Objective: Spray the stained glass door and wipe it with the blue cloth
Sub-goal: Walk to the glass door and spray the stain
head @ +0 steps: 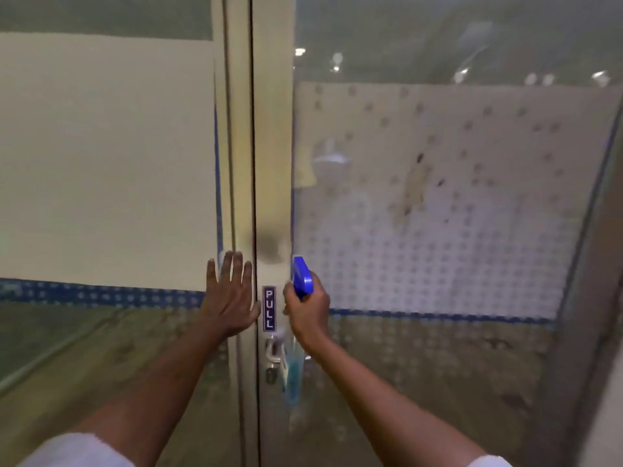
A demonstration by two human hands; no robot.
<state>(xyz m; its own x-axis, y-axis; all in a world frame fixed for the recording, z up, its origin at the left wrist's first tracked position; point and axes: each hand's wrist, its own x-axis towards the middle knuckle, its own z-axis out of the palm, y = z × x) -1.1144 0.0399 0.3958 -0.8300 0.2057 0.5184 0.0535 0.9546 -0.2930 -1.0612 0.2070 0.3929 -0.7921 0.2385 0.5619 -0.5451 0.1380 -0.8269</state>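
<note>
The glass door (438, 230) fills the right half of the view, frosted with a dotted film. A brownish stain (415, 183) runs down its upper middle. My right hand (308, 310) grips a spray bottle (301, 279) with a blue trigger head. The bottle's clear body with blue liquid hangs below my fist beside the door handle. My left hand (229, 294) lies flat with spread fingers on the cream frame (239, 163) of the left panel. No blue cloth is visible.
A "PULL" sticker (269, 309) sits on the door's frame between my hands, with a metal handle and lock (273, 355) below it. A blue patterned strip (101, 294) crosses the left panel. The door's right edge (586, 264) slants down.
</note>
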